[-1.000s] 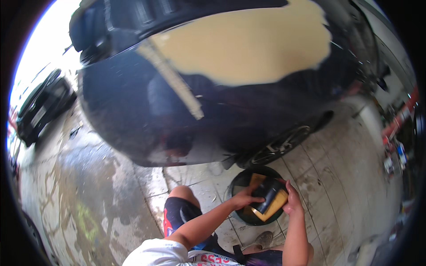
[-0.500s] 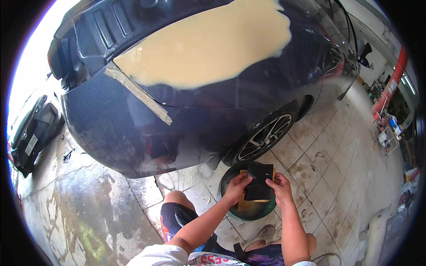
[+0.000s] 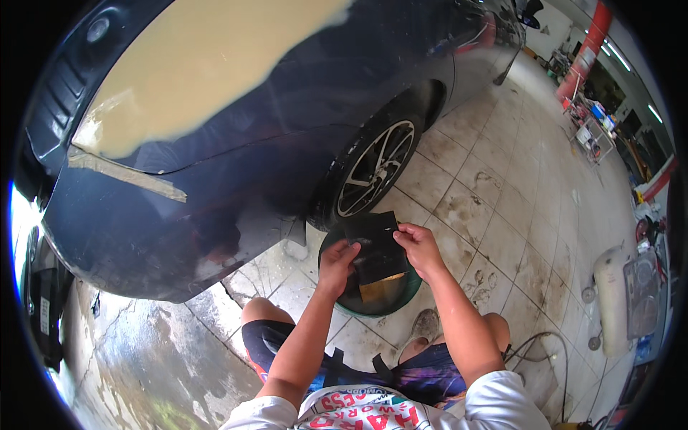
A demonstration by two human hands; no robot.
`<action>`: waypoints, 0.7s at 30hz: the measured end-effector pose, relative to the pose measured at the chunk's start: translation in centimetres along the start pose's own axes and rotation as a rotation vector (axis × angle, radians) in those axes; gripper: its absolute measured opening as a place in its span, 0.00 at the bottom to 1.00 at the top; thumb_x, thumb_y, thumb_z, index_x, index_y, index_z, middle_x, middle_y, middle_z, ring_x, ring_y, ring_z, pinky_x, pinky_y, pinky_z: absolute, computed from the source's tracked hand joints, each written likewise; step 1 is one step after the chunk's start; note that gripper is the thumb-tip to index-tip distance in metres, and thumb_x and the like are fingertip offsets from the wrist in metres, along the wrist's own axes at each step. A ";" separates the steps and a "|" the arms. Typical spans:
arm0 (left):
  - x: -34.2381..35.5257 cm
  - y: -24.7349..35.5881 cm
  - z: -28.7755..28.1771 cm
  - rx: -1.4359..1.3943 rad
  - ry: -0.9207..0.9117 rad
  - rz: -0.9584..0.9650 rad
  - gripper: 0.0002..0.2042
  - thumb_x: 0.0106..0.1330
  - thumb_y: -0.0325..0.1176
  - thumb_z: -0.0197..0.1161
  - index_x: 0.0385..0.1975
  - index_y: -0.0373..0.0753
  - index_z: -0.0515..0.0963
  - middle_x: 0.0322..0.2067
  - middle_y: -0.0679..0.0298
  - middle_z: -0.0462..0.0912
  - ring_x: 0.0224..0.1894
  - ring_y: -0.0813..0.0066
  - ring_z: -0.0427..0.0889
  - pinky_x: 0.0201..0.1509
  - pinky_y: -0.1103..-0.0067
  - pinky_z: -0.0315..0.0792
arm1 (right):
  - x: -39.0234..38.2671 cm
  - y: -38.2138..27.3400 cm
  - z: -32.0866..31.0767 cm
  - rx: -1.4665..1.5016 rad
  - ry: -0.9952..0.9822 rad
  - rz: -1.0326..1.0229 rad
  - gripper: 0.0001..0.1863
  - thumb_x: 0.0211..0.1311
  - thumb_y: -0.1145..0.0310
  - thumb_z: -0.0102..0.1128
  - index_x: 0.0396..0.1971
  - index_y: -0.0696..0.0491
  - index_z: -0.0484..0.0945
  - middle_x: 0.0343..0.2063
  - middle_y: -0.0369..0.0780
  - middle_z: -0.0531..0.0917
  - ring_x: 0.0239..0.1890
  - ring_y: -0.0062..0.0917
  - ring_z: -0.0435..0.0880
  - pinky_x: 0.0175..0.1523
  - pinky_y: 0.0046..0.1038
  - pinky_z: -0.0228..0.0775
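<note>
The black, flat, rectangular sheet (image 3: 378, 249) is held over the mouth of a dark green, round, open tub (image 3: 378, 313), its upper edge reaching toward the black tyre and silver-spoked wheel (image 3: 378, 170) of a dark blue car (image 3: 236, 197). In this view the tub's far rim is masked by the sheet and hands, so whether it touches the tyre cannot be told. The car's body closes off the far and left sides, carrying a broad, smooth beige patch (image 3: 215, 61) and, beneath that, a straight strip of beige tape (image 3: 132, 177). On the near side, the bare left knee (image 3: 265, 310) and a brown shoe (image 3: 425, 324) stand close to the tub's edge. More room lies to the right, where the stained, pale tiled floor (image 3: 519, 215) runs out to a long, curved, cream-coloured panel (image 3: 610, 304), well apart from the hands. The left grip (image 3: 338, 265) is closed on the sheet's left edge, thumb laid over its face; the right grip (image 3: 421, 251) pinches the upper part of its right edge. The sheet thus spans the gap between them, slightly askew. Just below its lower edge, an orange-tan flat piece (image 3: 382, 289) shows within the tub's outline, partly covered.
</note>
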State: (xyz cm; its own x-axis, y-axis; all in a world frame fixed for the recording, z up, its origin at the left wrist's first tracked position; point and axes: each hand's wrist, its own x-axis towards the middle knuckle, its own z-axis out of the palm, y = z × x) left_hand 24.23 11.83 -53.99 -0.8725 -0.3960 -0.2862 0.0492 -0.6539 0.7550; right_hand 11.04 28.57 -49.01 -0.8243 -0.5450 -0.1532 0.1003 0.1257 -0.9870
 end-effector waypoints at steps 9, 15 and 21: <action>0.9 -0.9 -0.6 0.132 -0.009 0.048 0.09 0.74 0.27 0.62 0.51 0.34 0.80 0.44 0.62 0.88 0.43 0.78 0.87 0.47 0.81 0.80 | -0.3 -0.1 0.0 -0.002 0.023 -0.019 0.16 0.68 0.77 0.64 0.54 0.64 0.80 0.43 0.40 0.88 0.44 0.20 0.85 0.52 0.23 0.76; 1.7 -1.2 -0.5 0.088 -0.095 0.089 0.10 0.74 0.30 0.63 0.50 0.35 0.80 0.36 0.70 0.86 0.30 0.86 0.80 0.31 0.86 0.69 | 0.0 0.0 -0.3 -0.001 0.034 0.020 0.20 0.66 0.79 0.66 0.57 0.64 0.79 0.44 0.40 0.87 0.42 0.18 0.83 0.48 0.20 0.75; 0.6 -1.6 1.5 0.362 -0.201 0.236 0.17 0.73 0.30 0.62 0.59 0.34 0.77 0.48 0.59 0.88 0.39 0.68 0.89 0.39 0.75 0.82 | 0.7 1.4 -0.4 0.057 0.208 -0.061 0.18 0.68 0.80 0.63 0.56 0.64 0.79 0.44 0.40 0.87 0.42 0.17 0.84 0.46 0.20 0.75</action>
State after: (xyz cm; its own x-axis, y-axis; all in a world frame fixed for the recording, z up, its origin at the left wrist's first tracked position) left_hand 22.84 13.59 -54.44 -0.9364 -0.3508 0.0106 0.1159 -0.2806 0.9528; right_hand 10.36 28.67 -50.53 -0.9264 -0.3668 -0.0851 0.0729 0.0470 -0.9962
